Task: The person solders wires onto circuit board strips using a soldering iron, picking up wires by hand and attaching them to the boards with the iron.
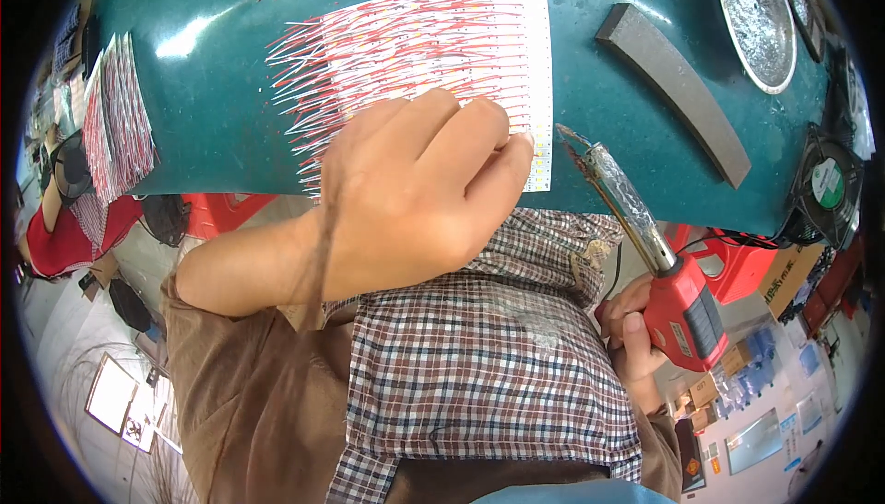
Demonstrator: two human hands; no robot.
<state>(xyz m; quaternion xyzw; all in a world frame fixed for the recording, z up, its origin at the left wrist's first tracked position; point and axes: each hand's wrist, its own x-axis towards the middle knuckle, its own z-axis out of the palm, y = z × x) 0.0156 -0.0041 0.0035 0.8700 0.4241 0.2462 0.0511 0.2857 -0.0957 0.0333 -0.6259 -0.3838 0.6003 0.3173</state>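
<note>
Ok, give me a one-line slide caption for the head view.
Left hand pressing on a white panel of red and white wires, right hand holding a red-handled soldering iron.

The left hand (415, 195) lies knuckles-up on a white sheet (479, 34) covered with rows of red and white wires, fingertips near its right edge. Just right of it, the right hand (631, 334) grips a red soldering iron (645, 246), tip pointing toward the sheet's corner. Beyond both hands, on the green table (212, 89), sit a grey foam strip (678, 89) and a metal bowl (756, 16).
</note>
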